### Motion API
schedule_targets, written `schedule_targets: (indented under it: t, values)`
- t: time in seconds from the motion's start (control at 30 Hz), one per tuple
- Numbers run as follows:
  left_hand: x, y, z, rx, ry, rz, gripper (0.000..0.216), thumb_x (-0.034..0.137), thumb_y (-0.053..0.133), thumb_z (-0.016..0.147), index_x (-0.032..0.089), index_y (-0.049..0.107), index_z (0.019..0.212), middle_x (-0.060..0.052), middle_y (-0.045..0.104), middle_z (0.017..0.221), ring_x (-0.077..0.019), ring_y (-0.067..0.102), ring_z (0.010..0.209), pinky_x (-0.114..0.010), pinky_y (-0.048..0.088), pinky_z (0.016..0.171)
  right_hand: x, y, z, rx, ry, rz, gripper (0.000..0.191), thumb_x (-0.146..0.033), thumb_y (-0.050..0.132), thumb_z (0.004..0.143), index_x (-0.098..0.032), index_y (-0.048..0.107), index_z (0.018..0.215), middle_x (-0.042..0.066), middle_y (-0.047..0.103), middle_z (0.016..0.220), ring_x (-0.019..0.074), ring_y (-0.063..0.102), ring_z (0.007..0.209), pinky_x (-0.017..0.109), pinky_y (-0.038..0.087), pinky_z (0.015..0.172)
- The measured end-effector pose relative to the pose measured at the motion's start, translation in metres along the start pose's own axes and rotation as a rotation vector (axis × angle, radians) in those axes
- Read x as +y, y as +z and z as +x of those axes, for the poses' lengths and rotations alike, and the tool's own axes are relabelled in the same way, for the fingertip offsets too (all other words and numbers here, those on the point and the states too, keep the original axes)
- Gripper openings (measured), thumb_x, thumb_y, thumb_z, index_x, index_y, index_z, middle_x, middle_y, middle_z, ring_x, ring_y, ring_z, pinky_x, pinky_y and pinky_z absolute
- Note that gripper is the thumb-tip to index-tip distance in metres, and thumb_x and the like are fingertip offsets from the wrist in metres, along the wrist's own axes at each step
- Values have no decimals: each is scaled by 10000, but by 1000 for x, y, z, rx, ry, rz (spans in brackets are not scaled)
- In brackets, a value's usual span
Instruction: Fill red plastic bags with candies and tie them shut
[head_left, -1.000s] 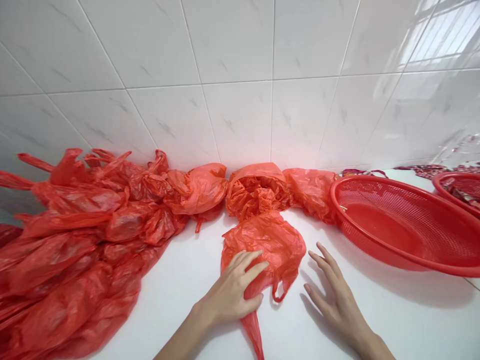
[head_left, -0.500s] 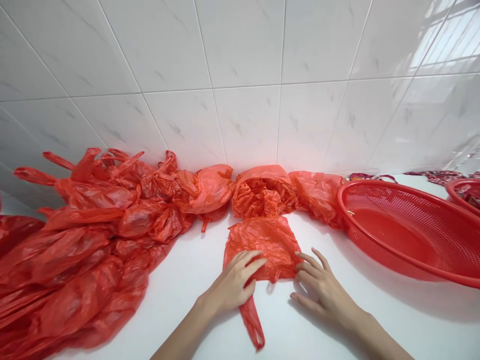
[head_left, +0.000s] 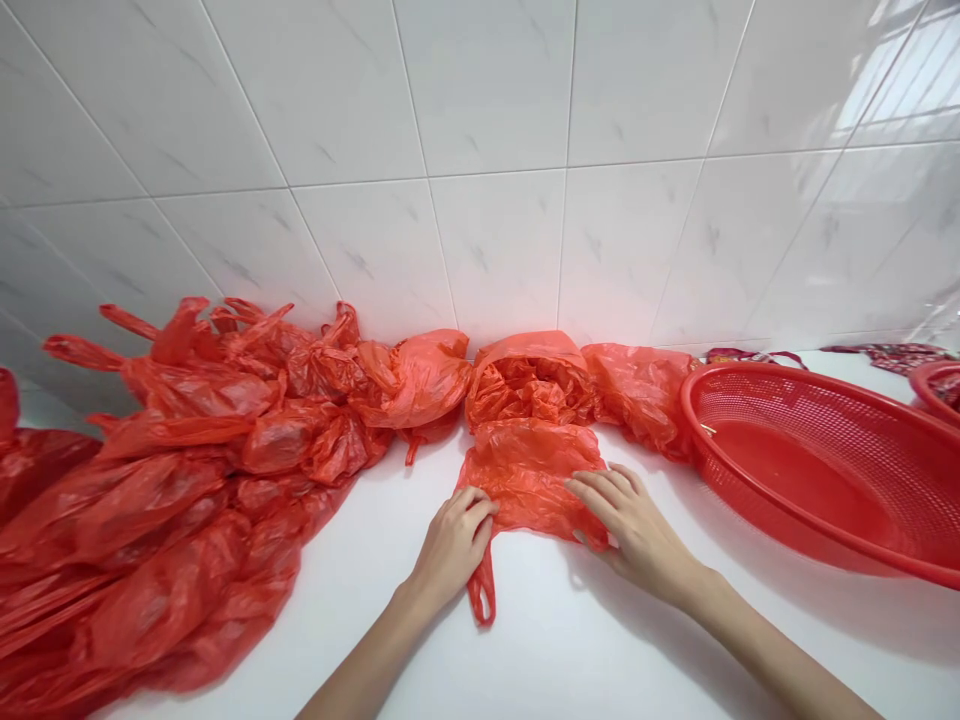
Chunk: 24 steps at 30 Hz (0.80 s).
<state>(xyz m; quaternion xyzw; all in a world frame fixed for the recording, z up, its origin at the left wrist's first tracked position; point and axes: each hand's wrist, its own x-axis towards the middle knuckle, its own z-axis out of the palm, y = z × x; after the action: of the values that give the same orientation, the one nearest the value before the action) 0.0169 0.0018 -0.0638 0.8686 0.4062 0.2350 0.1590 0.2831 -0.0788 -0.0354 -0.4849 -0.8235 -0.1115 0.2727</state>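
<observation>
A thin red plastic carrier bag lies spread on the white table in front of me. My left hand is closed on its lower left corner, with fingertips and thumb together on the film. Below that hand, one loop handle of the bag hangs toward me. My right hand rests at the bag's right side. Its fingers are stretched out over the film, and the thumb is apart near the lower right edge. Just behind lies a bundle of crumpled red bags, its mouth facing me.
A large heap of red plastic bags covers the left side. More red bags line the tiled wall. At right stands a red perforated basket, with patterned cloth behind it and a second red basket at the edge.
My left hand has moved to the bag's lower left corner and closed there. The right hand has come in over the right side. The bag's near edge and loop handle have shifted away from me.
</observation>
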Motion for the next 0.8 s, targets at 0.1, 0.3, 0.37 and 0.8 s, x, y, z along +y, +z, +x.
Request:
schedule_targets:
  t: [0.1,0.3,0.37,0.8]
  values:
    - [0,1,1,1,-7,-59,298,111,443,937,212,721,971,-47,700,947,-206,685,880,-347,558,808,-9,9,4,-63,-102,29,422,23,433,875,-174,647,1181,148,674,1264,251,630,1014,410,484,904]
    - [11,-11,4,277,34,-276,244,111,442,947,206,651,864,-31,620,917,-162,638,846,-280,532,771,-18,23,-9,-137,55,13,311,-9,476,872,-206,716,902,122,678,1236,210,638,834,328,474,734]
    - [16,-15,3,320,63,-291,290,70,420,923,195,623,757,-31,564,907,-146,603,803,-265,519,736,-16,23,-12,-138,139,-19,359,-25,463,870,-216,723,1028,135,667,1229,205,642,806,321,470,709]
    - [48,-12,-8,129,-29,-542,339,119,426,880,217,743,811,-64,577,956,-193,586,902,-345,523,869,-25,32,-9,116,244,-93,217,-286,504,975,-158,659,1057,222,195,1666,412,200,1525,671,318,1119]
